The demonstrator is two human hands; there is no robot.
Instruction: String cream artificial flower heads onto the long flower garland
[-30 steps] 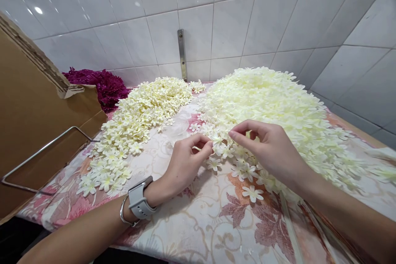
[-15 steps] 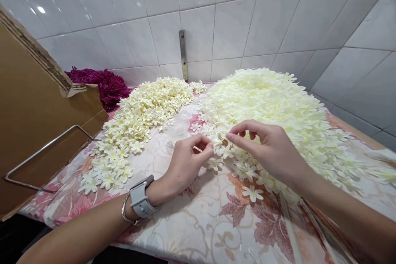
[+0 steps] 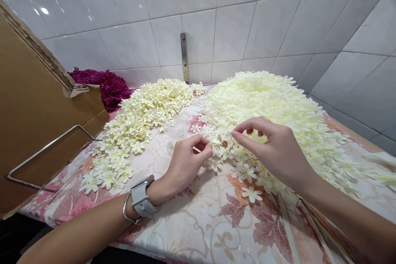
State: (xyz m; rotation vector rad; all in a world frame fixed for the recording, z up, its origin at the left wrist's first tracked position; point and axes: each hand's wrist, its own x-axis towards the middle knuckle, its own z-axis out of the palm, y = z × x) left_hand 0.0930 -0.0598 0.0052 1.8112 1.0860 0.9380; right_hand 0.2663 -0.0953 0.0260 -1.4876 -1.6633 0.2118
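My left hand [image 3: 191, 161], with a grey-strapped watch [image 3: 142, 198] and a bangle on its wrist, is closed in a pinch over the patterned cloth. Whatever may lie between its fingertips is too small to make out. To its right, my right hand [image 3: 272, 148] also pinches, thumb against forefinger, above the near edge of a large heap of pale artificial flowers [image 3: 262, 95]. Any thin thing in that pinch cannot be seen. Loose white flowers [image 3: 244, 171] lie beneath and between the two hands. The hands are apart.
A second heap of cream flowers [image 3: 148, 111] spreads on the left. Behind it are purple flowers [image 3: 105, 86]. A cardboard box [image 3: 37, 123] and a bent metal wire frame [image 3: 46, 148] stand at the left edge. A tiled wall [image 3: 235, 24] with a metal bracket [image 3: 184, 55] closes the back.
My right hand has moved slightly right and up, widening the gap between the hands. My left hand holds nearly the same place and pinch. The camera view has shifted a little.
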